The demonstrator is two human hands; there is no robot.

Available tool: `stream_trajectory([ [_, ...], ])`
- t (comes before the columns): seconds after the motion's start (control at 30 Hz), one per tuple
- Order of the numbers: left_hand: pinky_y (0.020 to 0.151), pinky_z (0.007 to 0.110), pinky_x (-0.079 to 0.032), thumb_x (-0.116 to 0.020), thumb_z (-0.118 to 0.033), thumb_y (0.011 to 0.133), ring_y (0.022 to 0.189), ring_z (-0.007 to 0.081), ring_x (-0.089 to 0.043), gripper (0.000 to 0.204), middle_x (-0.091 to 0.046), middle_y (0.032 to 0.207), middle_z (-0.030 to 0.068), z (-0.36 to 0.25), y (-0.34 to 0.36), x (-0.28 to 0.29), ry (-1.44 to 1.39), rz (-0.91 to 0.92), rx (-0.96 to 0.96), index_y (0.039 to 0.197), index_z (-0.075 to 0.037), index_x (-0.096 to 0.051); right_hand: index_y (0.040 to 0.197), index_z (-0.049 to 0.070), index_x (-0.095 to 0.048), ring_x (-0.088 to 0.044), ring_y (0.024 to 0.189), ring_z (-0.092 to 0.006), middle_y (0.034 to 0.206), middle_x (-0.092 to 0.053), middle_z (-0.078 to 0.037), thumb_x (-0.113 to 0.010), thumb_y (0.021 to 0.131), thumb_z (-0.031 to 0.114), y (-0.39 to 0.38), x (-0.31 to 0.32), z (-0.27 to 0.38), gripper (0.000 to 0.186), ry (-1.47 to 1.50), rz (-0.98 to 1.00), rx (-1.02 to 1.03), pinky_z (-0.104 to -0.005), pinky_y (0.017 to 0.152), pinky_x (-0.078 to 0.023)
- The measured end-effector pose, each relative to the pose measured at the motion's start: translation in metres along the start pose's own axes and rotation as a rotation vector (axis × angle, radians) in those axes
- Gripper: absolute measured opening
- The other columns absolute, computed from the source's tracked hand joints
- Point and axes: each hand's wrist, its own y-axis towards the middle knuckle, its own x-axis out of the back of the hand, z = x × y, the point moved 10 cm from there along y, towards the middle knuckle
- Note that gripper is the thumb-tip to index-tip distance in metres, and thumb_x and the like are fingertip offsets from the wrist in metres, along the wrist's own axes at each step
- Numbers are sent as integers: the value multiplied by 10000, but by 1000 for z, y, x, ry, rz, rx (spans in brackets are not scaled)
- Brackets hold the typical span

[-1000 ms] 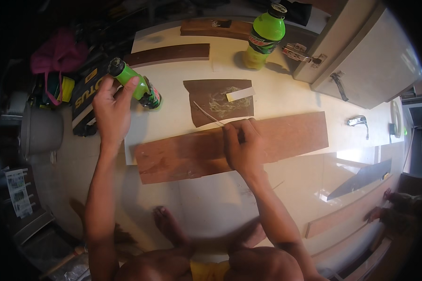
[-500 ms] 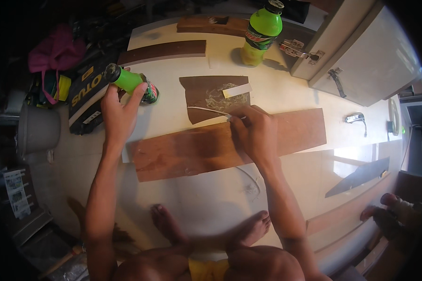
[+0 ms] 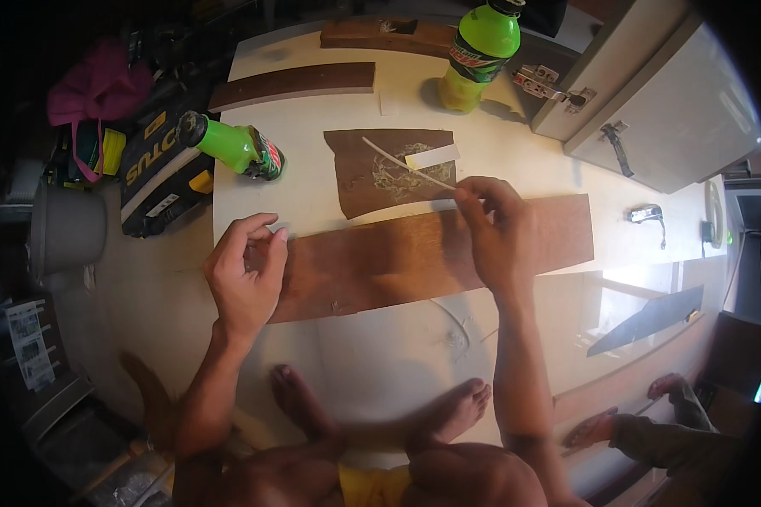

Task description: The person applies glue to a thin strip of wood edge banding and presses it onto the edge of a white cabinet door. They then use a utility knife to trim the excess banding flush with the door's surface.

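Between its thumb and fingertips, my right hand pinches a thin pale strip. The strip slants over a dark brown sheet smeared with pale glue-like streaks, where a small white rectangular piece also lies. My left hand is at the left end of a long reddish-brown wooden board, its fingers loosely bent and the thumb apart, with nothing seen in it. Whether it touches the board I cannot tell. Beyond it is a green plastic bottle with a black cap.
Another green bottle stands at the back beside a white cabinet door with hinges. Two dark wooden pieces lie along the far side of the white panel. A black case sits left. Another person's feet are at lower right.
My left hand has let go of the green bottle and come down to the board. My right hand has shifted right, and the strip's far end now points up. The other person's feet have moved.
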Motion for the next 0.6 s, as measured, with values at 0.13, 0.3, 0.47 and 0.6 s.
stream_trajectory([
  [0.13, 739, 319, -522, -760, 6, 932, 797, 196, -662, 188, -692, 875, 93, -23, 13, -25, -20, 25, -94, 1118, -3, -734, 931, 66, -783, -656, 862, -324, 887, -715, -103, -773, 923, 138, 1, -43, 21, 73, -113, -33, 155, -453, 775, -499],
  [0.3, 872, 408, -552, -767, -13, 922, 979, 300, -672, 295, -668, 1056, 124, -20, 18, -60, 69, 66, -150, 1213, -31, -725, 916, 89, -767, -640, 878, -309, 907, -706, -60, -807, 895, 164, -4, -74, 28, 87, -271, -123, 256, -458, 802, -485],
  [0.47, 920, 432, -533, -776, -2, 899, 1043, 341, -648, 353, -652, 1095, 128, -13, 18, -73, 86, 67, -115, 1245, -42, -722, 923, 101, -768, -679, 831, -324, 878, -710, -81, -799, 882, 146, -3, -80, 34, 69, -214, -144, 355, -460, 743, -541],
  [0.6, 921, 440, -525, -790, 1, 878, 1050, 347, -638, 391, -649, 1100, 126, -13, 22, -81, 80, 67, -128, 1261, -48, -724, 944, 111, -782, -717, 799, -343, 859, -724, -107, -776, 858, 110, -2, -83, 32, 87, -210, -111, 363, -457, 695, -578],
])
